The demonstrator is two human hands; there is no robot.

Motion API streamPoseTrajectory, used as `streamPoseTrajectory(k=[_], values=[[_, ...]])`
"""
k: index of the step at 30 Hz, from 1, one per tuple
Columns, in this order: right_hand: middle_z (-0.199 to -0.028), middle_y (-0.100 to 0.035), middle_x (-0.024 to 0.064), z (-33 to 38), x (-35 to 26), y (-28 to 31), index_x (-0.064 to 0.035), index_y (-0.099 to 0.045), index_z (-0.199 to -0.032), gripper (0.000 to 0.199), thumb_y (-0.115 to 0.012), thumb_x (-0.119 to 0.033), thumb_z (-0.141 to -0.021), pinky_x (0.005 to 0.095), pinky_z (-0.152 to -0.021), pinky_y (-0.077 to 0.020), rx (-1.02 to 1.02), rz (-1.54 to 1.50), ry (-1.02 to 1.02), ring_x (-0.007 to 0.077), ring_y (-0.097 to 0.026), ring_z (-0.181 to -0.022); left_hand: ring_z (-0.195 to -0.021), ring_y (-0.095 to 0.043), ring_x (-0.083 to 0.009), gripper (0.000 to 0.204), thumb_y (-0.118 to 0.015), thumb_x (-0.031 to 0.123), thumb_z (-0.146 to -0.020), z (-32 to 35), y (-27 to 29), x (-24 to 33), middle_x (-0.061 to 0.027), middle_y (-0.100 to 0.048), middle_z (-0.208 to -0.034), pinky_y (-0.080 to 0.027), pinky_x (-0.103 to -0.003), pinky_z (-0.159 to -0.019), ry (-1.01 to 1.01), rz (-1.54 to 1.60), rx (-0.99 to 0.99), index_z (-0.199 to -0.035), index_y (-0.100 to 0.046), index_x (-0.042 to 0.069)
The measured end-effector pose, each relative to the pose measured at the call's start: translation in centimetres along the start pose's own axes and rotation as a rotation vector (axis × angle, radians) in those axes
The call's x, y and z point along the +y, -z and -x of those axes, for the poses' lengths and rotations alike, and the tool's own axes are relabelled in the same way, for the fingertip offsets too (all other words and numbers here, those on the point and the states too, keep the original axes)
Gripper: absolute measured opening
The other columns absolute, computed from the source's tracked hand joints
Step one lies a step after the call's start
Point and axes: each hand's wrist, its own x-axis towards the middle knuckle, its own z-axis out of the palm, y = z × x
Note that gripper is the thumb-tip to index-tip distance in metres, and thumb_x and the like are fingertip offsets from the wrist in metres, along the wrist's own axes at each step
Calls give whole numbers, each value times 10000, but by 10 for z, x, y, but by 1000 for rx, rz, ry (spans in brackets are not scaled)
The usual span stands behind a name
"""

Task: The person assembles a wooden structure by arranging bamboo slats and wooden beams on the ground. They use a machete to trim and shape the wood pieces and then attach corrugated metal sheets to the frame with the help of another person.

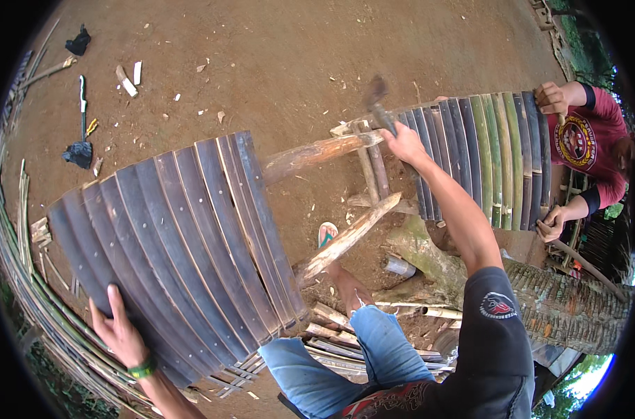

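A slatted panel of dark split-bamboo strips (pixel 171 230), dotted with nail heads, lies on my left. My left hand (pixel 119 334), wearing a green wristband, rests on its lower left edge with the fingers spread. In my right hand (pixel 405 145) is a hammer (pixel 379 105), its handle gripped and its head raised and blurred. The hammer is above the left end of a second slatted panel (pixel 471 157), which has dark and green strips. Two rough wooden poles (pixel 321 155) reach across the gap between the panels.
At the right, a person in a red shirt (pixel 589 143) has both hands on the second panel's end. A tree trunk (pixel 541 297) lies below it. Long bamboo strips (pixel 24 272) are piled at the left. A shovel-like tool (pixel 80 133) and wood scraps (pixel 126 80) lie on the dirt.
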Motion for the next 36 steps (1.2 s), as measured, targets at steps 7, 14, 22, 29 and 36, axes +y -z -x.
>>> streamPoseTrajectory(k=[7, 14, 22, 29, 36], values=[[-881, -690, 179, 147, 53, 38, -3, -561, -1207, 433, -538, -382, -998, 428, -655, -556, 40, -253, -63, 277, -680, -721, -874, -577, -140, 679, -696, 333, -942, -13, -6, -46, -150, -655, -1064, -478, -253, -805, 108, -30, 46, -1333, -464, -172], [-820, -713, 107, 245, 197, -102, -33, -697, -977, 301, -650, -322, -910, 402, -578, -535, -969, 396, -184, 227, -674, -688, -719, -528, -110, 614, -676, 393, -943, -8, -12, -17, -58, -636, -900, -446, -235, -650, 37, 25, -5, -1296, -548, -93], [-860, -749, 104, 152, 236, -140, -45, -755, -863, 257, -702, -294, -823, 425, -702, -563, -856, 495, -206, 271, -718, -767, -966, -579, -206, 771, -696, 412, -921, -2, -1, -32, -188, -611, -1196, -491, -322, -890, 116, 31, 31, -1394, -423, -132], [-1010, -751, 66, 137, 226, -148, -96, -737, -1076, 286, -706, -237, -830, 452, -735, -588, -871, 863, 142, 292, -730, -864, -974, -595, -214, 763, -704, 417, -914, 9, -6, -3, -191, -603, -1213, -498, -333, -899, 128, 41, -20, -1369, -437, -134], [-1059, -721, 135, 192, 239, -108, -57, -680, -1121, 269, -549, -202, -935, 511, -775, -582, -553, 1084, 385, 293, -710, -976, -1039, -586, -236, 806, -690, 441, -912, 5, -7, -6, -215, -584, -1259, -469, -337, -964, 116, -80, 8, -1381, -413, -153]])
